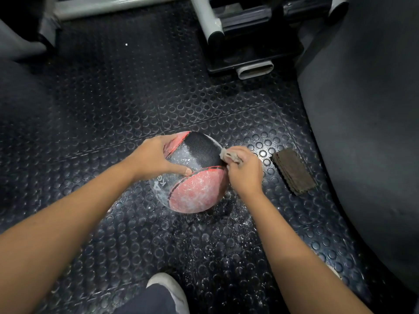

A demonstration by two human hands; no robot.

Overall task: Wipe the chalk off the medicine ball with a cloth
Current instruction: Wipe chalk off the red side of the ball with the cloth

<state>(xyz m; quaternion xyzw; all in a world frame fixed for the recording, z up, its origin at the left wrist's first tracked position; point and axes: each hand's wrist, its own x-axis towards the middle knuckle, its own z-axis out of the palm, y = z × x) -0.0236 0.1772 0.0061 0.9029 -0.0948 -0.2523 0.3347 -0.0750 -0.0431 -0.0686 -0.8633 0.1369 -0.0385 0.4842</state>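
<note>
A red and black medicine ball [195,177] rests on the studded black rubber floor, its red panel and lower black panel dusted white with chalk. My left hand [156,158] grips the ball's upper left side, thumb laid across the black panel. My right hand [244,172] is closed around a small pale cloth [229,155] and presses it against the ball's upper right edge. The top black panel near the cloth looks darker and cleaner than the panels below.
A dark brown folded pad [292,171] lies on the floor right of the ball. White chalk specks [226,225] are scattered below the ball. A grey machine frame [244,41] stands at the back. Dark padded equipment [367,132] fills the right side. My shoe [169,288] is at bottom centre.
</note>
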